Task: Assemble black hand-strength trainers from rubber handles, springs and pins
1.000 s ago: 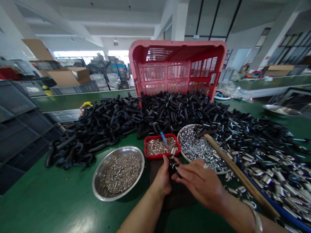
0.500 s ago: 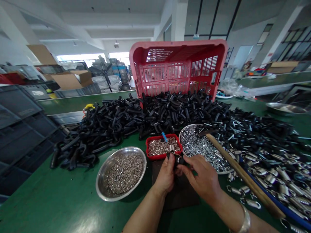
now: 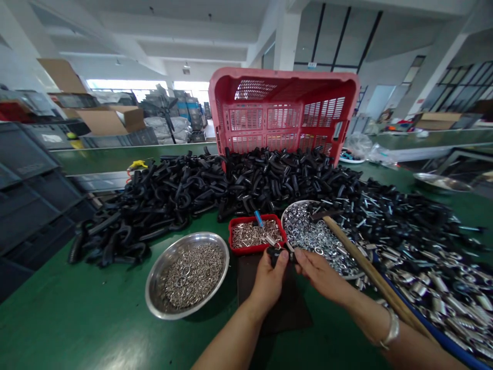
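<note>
My left hand (image 3: 269, 277) is closed around a small black plastic part (image 3: 274, 253), thumb on top. Just beyond it a metal coil spring (image 3: 270, 239) shows; whether it is joined to the part I cannot tell. My right hand (image 3: 318, 270) has thumb and fingertips pinched together at the part's right end, by a small shiny piece (image 3: 291, 256); what the fingertips hold is hidden. Both hands are over a dark mat (image 3: 277, 313), in front of a red tray (image 3: 238, 250) of small metal pins, where a blue-ended piece (image 3: 258, 219) leans.
A steel bowl (image 3: 154, 303) of small metal pieces stands left. To the right are a white dish (image 3: 287, 208) of rings, a hammer (image 3: 365, 272) and loose springs (image 3: 439, 303). Behind, black parts (image 3: 185, 185) are heaped before a tipped red crate (image 3: 285, 74).
My right hand has drawn slightly right, off the black part's top, and its fingers are straighter. My left hand has turned, its thumb now across the part. The view has shifted slightly.
</note>
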